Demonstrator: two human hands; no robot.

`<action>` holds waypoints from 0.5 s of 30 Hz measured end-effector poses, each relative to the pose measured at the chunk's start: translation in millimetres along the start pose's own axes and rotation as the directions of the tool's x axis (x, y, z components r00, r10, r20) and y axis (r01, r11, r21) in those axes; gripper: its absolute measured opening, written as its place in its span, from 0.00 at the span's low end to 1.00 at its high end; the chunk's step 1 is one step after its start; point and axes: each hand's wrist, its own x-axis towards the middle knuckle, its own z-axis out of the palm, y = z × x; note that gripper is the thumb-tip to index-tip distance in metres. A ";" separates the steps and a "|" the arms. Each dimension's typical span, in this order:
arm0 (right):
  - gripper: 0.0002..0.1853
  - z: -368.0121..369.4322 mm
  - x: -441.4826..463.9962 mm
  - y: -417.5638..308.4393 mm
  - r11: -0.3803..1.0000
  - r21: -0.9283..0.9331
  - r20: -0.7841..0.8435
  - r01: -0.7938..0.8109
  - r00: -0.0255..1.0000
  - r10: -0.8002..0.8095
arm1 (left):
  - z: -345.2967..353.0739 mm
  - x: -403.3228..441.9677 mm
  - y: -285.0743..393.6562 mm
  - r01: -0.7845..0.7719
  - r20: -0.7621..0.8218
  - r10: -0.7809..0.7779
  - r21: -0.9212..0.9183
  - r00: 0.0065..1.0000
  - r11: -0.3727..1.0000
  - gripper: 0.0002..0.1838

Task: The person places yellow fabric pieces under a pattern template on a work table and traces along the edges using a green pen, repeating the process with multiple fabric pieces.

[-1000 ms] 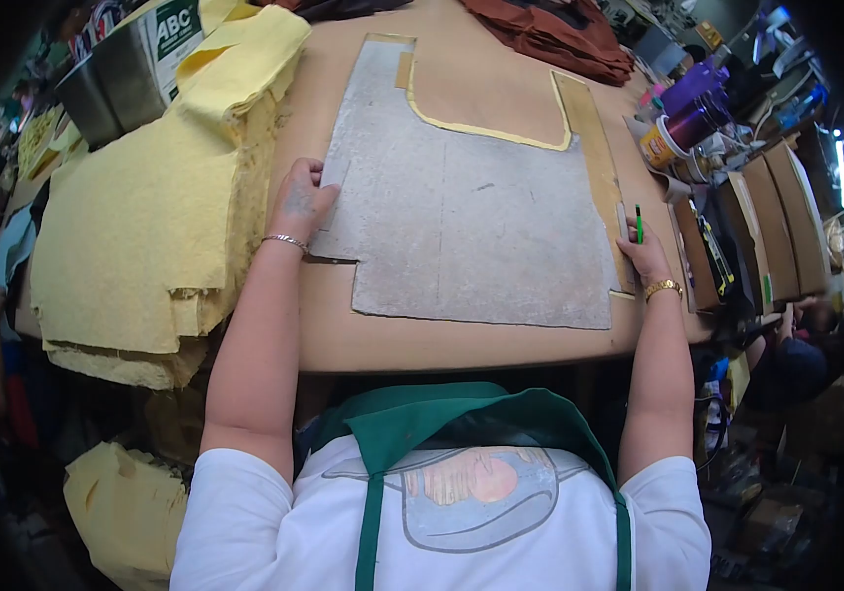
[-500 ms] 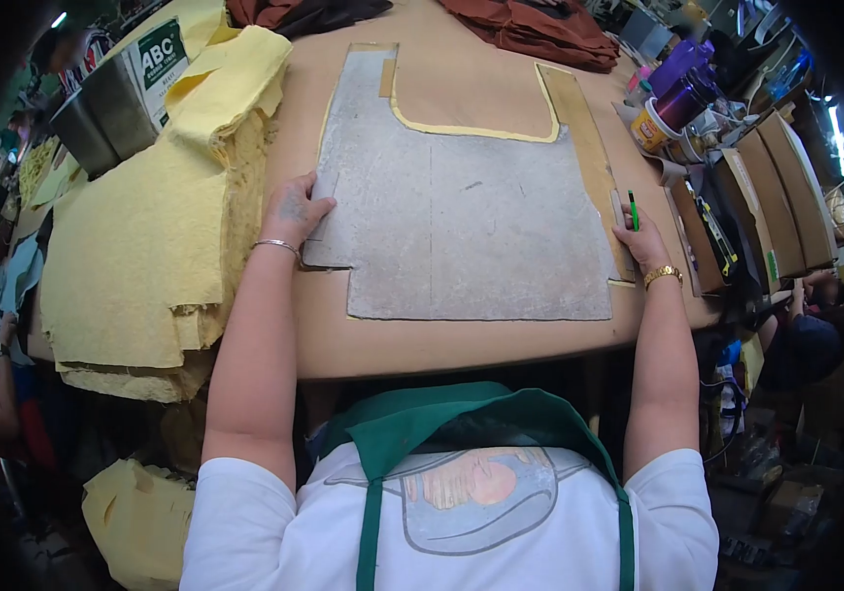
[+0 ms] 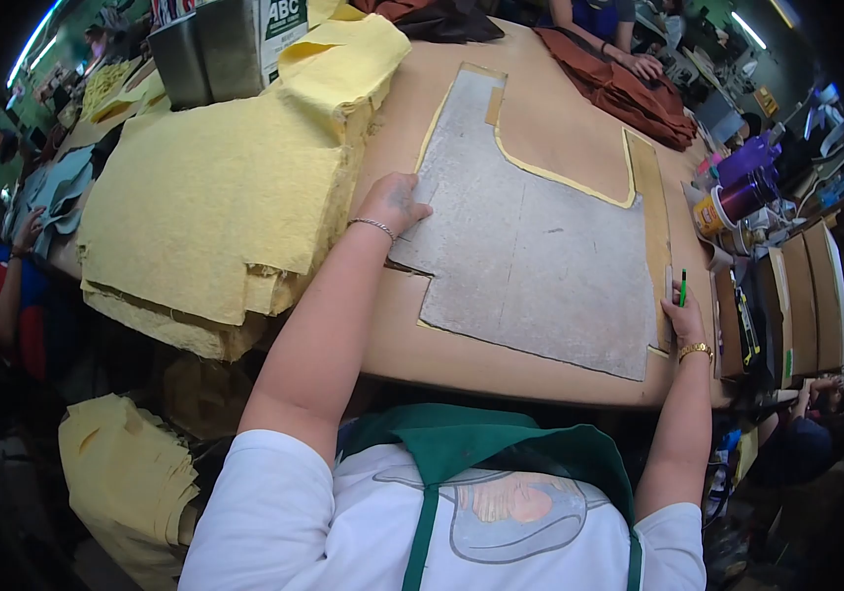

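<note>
A large grey pattern board (image 3: pixel 540 266) with a wide notch in its far side lies on the brown tabletop. Thin yellow material (image 3: pixel 565 184) shows along its notch and left edge. My left hand (image 3: pixel 397 204) grips the board's left edge, thumb on top; its other fingers are partly hidden. At the right edge, my right hand (image 3: pixel 683 317) is closed around a slim green pen-like tool (image 3: pixel 683 288), its tip pointing up. Beside that tool is a narrow grey strip (image 3: pixel 669 284), and I cannot tell whether it is held too. Tan strips (image 3: pixel 650 212) line the board's right side.
Thick yellow sheets (image 3: pixel 205 197) are stacked at the left, with a metal can (image 3: pixel 210 54) behind. Reddish-brown folded material (image 3: pixel 619 89) lies at the far side, near another person's hand (image 3: pixel 644 67). Purple bottles (image 3: pixel 749 192) and cardboard pieces (image 3: pixel 786 295) stand at the right.
My view has turned, so the table, stack and board appear shifted right and tilted. Both hands stay at the board's edges. Another person's arms now show at the far side.
</note>
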 end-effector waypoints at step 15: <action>0.23 -1.9 3.3 3.6 1.000 0.016 0.017 0.016 1.000 -0.016 | -3.0 11.7 2.2 0.048 0.111 -0.057 0.084 0.992 0.995 0.19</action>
